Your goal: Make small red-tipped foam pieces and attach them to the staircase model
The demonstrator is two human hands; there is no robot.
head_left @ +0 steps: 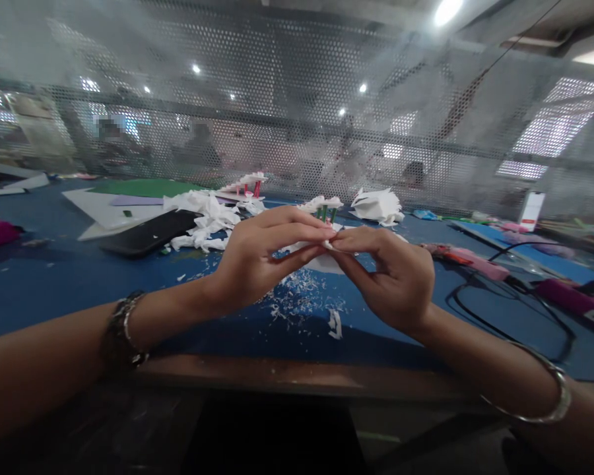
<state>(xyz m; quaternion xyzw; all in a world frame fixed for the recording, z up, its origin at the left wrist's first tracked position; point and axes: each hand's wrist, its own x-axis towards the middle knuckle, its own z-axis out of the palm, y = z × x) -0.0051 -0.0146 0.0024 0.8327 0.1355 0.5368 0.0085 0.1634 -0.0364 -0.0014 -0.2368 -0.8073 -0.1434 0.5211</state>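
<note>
My left hand (255,254) and my right hand (393,274) meet fingertip to fingertip above the blue table. Both are closed in a pinch on a small white piece of paper (329,245), mostly hidden by the fingers. Fine white paper scraps (297,297) are scattered on the tabletop beneath them, and a curled strip of white paper (335,324) lies nearer the table edge. Just behind the fingertips stand white paper shapes on green stems (327,206). To the left is a heap of torn white paper (205,214).
A black phone (151,232) lies left of the heap, by green sheets (143,187) and white sheets. Crumpled white paper (377,206) sits behind my right hand. A pink glue gun (475,261), its black cable and a purple power strip (571,300) occupy the right. Perforated metal screens the back.
</note>
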